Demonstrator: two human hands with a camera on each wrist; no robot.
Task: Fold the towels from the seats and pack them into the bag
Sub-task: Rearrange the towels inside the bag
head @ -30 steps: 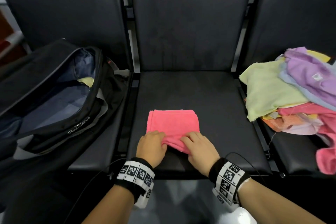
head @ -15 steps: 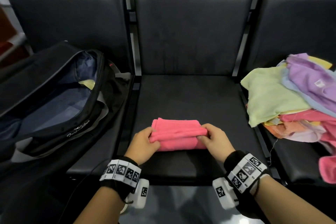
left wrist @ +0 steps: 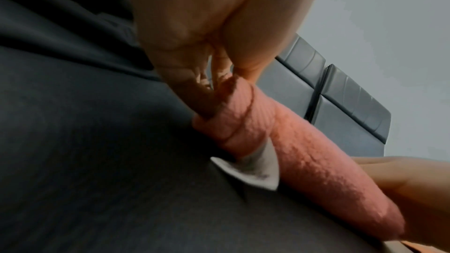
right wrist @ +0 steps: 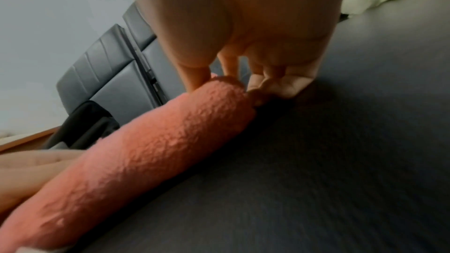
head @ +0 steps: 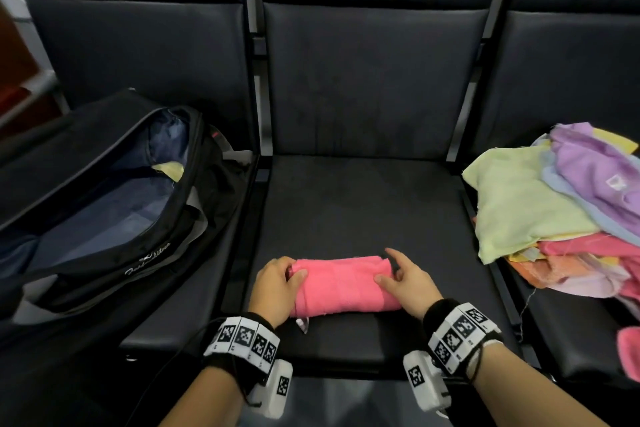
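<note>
Since half a second ago the pink towel has gone from a loosely stacked fold to a tighter, rounder roll, and both hands have slid to its ends. It lies across the front of the middle seat, well apart from the open black bag on the left seat and from the pile of unfolded towels on the right seat.

The left hand grips the roll's left end, thumb over the top and fingers curled behind it. The right hand rests at the right end with its thumb on top of the cloth and its fingers bent down beside the end; whether they actually pinch the towel I cannot tell.

By my judgement the folding of this towel is nearly done and the carry to the bag comes next. The risk is the roll springing open: terry cloth is soft and the layers are held only at the ends, so lifting with a slack right-hand hold could let the outer flap unwind. A white care label pokes out underneath on the left, a hint that the edges are not squarely aligned, and it could drag on the bag's zip opening.
</note>
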